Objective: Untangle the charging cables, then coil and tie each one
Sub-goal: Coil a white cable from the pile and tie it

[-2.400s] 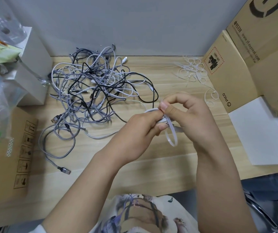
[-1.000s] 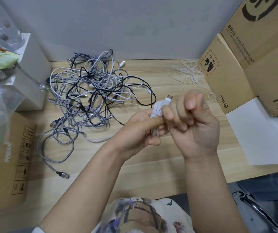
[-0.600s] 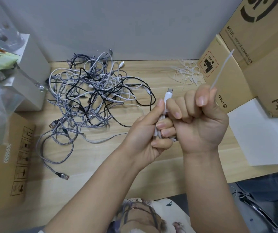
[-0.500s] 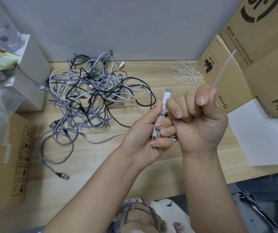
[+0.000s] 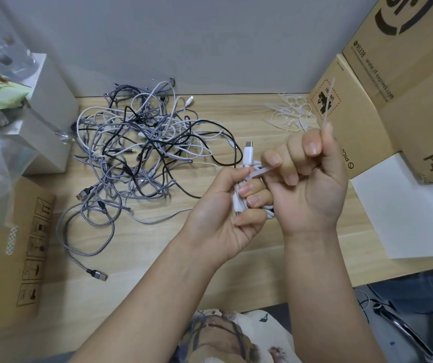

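Observation:
My left hand (image 5: 225, 208) grips a coiled white cable (image 5: 248, 158) above the wooden table (image 5: 157, 247); one plug sticks up past my fingers. A thin white zip tie (image 5: 328, 106) runs from the bundle into my right hand (image 5: 307, 184), which holds it in a fist, and its free tail points up toward the boxes. A tangled heap of grey braided, white and black cables (image 5: 142, 153) lies on the table to the left of my hands. Most of the coil is hidden inside my fingers.
A pile of loose white zip ties (image 5: 292, 115) lies at the back right. Cardboard boxes (image 5: 393, 95) and a white sheet (image 5: 404, 205) fill the right side. A white box (image 5: 50, 121), plastic bags and a flat cardboard box (image 5: 24, 247) stand on the left.
My right hand has gone from looping the zip tie round the coil to pulling its tail up and to the right. The loop has tightened and my left hand has kept its grip.

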The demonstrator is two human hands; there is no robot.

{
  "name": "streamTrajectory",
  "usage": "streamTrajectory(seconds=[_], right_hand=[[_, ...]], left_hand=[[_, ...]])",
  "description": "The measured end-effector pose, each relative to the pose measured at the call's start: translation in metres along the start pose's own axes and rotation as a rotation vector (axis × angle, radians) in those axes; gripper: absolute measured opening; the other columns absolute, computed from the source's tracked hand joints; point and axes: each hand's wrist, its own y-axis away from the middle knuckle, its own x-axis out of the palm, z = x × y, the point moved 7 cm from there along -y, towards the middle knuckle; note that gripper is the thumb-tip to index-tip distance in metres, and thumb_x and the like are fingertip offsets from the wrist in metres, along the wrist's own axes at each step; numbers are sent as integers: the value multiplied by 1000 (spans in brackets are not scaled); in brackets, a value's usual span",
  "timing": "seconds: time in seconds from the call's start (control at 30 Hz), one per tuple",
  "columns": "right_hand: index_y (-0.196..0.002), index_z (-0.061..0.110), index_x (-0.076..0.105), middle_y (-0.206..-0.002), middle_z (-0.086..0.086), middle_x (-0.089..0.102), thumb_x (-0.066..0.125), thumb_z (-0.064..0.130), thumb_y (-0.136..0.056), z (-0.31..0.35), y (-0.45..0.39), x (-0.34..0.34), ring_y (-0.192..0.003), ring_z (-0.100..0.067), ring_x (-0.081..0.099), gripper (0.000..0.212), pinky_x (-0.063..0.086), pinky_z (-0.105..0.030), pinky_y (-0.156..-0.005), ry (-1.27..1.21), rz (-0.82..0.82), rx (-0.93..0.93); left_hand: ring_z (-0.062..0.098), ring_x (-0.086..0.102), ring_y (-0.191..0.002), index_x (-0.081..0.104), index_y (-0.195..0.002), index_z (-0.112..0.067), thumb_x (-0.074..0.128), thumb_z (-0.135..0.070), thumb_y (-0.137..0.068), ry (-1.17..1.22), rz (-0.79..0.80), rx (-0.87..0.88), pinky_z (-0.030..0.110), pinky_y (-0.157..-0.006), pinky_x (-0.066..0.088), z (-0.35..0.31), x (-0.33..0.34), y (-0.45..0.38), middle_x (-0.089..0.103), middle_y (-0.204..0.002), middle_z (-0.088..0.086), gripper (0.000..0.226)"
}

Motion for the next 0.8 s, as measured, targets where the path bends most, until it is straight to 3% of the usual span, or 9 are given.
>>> streamTrajectory(seconds=[0.2, 0.3, 0.47, 0.53, 0.63, 0.7, 0.8], right_hand=[[-50, 12, 48, -37, 5, 26, 48, 26, -85, 1, -8, -2, -39, -12, 10, 38, 38, -20, -42, -233, -78, 1], [-51, 9, 48, -36, 2, 27, 52, 24, -90, -1, -10, -6, -38, -11, 11, 42, 39, -21, -41, -412, -72, -4], [-54, 5, 49, -36, -2, 26, 61, 14, -75, -2, -14, -3, -40, -12, 12, 26, 40, -21, -41, -616, -40, 26], [-54, 7, 51, -38, -1, 22, 64, 14, -77, 1, -16, -5, -40, -12, 12, 28, 39, -21, -40, -491, 5, 63], [-52, 12, 54, -45, 4, 17, 64, 24, -76, 9, -17, -3, -39, -13, 15, 28, 37, -20, -43, -65, 180, 112], [-50, 15, 57, -43, 5, 20, 67, 28, -73, 14, -15, 4, -37, -10, 20, 28, 38, -19, -46, 164, 327, 150], [-43, 20, 55, -37, 11, 33, 70, 20, -61, 21, -12, 7, -33, -4, 32, 23, 35, -18, -48, 478, 397, 193]], left_hand=[[7, 35, -39, 46, -59, -10, 49, -13, -71, 41, -49, 93, 10, -30, 14, 4, 9, 5, 33, -46, -4, 13], [6, 35, -40, 47, -64, -11, 49, -15, -73, 88, -56, 148, 10, -29, 16, 5, 14, 9, 33, -48, -4, 11], [9, 42, -48, 45, -76, -11, 45, -21, -80, 111, 50, 170, 12, -30, 24, 2, 19, 12, 38, -56, -2, 11], [10, 44, -54, 46, -83, -10, 44, -20, -76, 25, 110, 173, 12, -33, 26, -5, 23, 15, 41, -62, -1, 13], [9, 44, -57, 47, -94, -9, 42, -12, -75, -200, 135, 193, 10, -32, 28, -19, 18, 16, 44, -64, 0, 19], [10, 46, -56, 49, -99, -5, 43, -7, -77, -370, 146, 212, 12, -31, 30, -27, 14, 17, 48, -65, 2, 23], [12, 47, -57, 53, -101, -3, 42, -9, -78, -640, 166, 239, 12, -32, 27, -34, 12, 22, 54, -65, 4, 26]])
